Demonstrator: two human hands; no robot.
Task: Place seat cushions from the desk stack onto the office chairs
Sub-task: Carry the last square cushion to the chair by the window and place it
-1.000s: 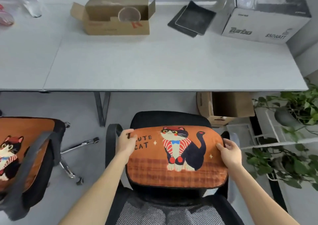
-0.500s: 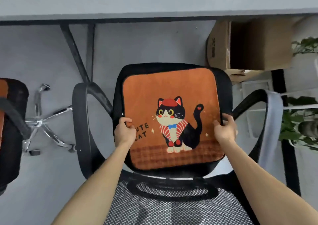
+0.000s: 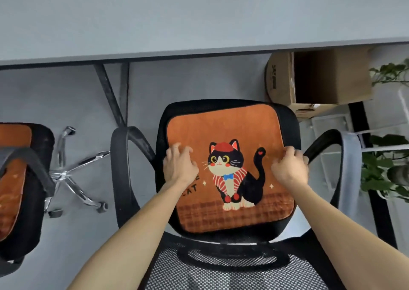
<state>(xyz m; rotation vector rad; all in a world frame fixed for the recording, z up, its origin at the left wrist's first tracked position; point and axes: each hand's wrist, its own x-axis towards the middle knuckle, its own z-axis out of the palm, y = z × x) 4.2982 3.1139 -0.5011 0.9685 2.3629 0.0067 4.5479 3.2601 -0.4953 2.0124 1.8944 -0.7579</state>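
Orange cat cushion (image 3: 230,170) flat on black chair seat (image 3: 292,121), left hand (image 3: 179,168) splayed pressing top, right hand (image 3: 290,168) curled over right edge, probably squaring it inside armrests.

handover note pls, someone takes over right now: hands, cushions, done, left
Left hand: flat on the cushion, fingers spread near its left edge, not gripping.
Right hand: at the cushion's right edge, fingers curled over it; whether it pinches the fabric is unclear.
Cushion: lies flat on the middle chair, cat print up, roughly centred on the seat.
Left chair: already has a cushion of the same kind.
Done: two chairs in view covered.
Left: let go here. The desk stack and any other chairs are out of view, so check for more.
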